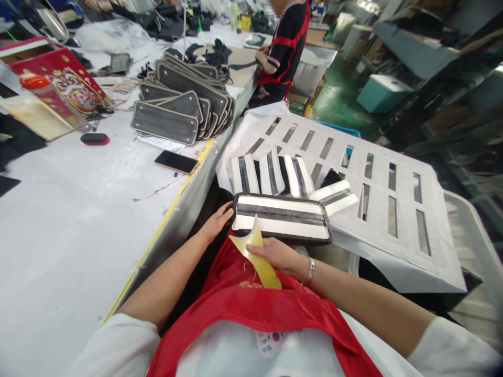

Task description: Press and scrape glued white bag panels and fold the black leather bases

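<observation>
A long black piece with two white strips [281, 212], perhaps a bag part, lies across in front of me. My left hand [216, 222] is closed at its left end, with the fingertips partly hidden behind the edge. In my right hand [277, 255] is a flat yellow plastic scraper [264, 267], pinched between thumb and fingers. Its pale, pointed end overlaps the near edge of the black piece; contact there cannot be made out. Just beyond are several smaller white pieces with dark middle stripes [272, 173], resting on a slotted white board [338, 152].
On the white table [86, 235] to my left are a phone [176, 162], a brush-like black-and-red block [95, 139] and a stack of grey panels [184, 99]. A red box [63, 76] stands farther left. Another person [281, 57] works at the table's far end.
</observation>
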`<action>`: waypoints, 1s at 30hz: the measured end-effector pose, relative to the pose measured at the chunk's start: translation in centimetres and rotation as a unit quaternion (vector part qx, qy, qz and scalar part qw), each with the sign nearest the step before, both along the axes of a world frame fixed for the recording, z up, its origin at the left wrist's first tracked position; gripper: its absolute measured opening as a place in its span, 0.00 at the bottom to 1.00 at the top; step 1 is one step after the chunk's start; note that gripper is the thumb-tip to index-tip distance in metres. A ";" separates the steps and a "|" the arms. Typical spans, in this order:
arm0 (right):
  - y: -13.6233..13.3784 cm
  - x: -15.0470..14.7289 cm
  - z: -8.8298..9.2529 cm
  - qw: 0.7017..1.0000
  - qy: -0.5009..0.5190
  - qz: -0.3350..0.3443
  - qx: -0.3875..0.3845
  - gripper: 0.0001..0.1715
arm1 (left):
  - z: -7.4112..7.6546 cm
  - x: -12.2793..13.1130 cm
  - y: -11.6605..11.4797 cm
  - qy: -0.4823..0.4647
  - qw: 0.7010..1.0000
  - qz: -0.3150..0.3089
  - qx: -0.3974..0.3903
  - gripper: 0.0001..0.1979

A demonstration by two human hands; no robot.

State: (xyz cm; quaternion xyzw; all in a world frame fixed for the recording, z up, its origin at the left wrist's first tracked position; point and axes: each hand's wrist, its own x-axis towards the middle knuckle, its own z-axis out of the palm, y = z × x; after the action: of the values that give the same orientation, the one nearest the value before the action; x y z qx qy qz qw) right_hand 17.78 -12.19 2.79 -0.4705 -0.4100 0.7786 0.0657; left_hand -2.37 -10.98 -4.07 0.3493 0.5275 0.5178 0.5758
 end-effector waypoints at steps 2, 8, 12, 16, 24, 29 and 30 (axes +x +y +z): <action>-1.2 -1.8 -1.0 0.998 0.006 -0.065 -0.017 0.14 | -0.3 0.7 -0.5 -0.124 0.991 0.035 0.022 0.25; -3.1 -5.9 -3.2 0.986 0.072 -0.111 -0.101 0.12 | 0.9 1.1 -1.8 -0.337 0.940 0.050 -0.012 0.25; -2.8 -7.0 -2.9 0.975 0.122 -0.113 -0.147 0.09 | 2.2 1.1 -2.0 -0.338 0.938 0.062 -0.049 0.26; -2.3 -7.1 -2.8 0.963 0.138 -0.129 -0.191 0.09 | 3.0 1.9 -1.3 -0.334 0.938 0.071 -0.062 0.27; -1.2 -6.6 -3.5 0.948 0.145 -0.132 -0.252 0.16 | 3.3 2.9 0.0 -0.274 0.953 0.087 -0.090 0.27; -0.9 -6.1 -5.0 0.943 0.160 -0.120 -0.265 0.34 | 2.2 2.8 0.4 -0.218 0.969 0.074 -0.087 0.26; -0.9 -5.9 -5.3 0.944 0.170 -0.113 -0.261 0.37 | 2.0 2.7 0.4 -0.204 0.972 0.073 -0.088 0.26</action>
State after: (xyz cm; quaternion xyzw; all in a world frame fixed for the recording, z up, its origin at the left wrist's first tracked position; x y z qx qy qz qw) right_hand 11.84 -13.08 -2.55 -0.3746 -0.1198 0.9143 0.0968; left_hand 0.38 -10.55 -2.05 0.1447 0.4661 0.5704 0.6607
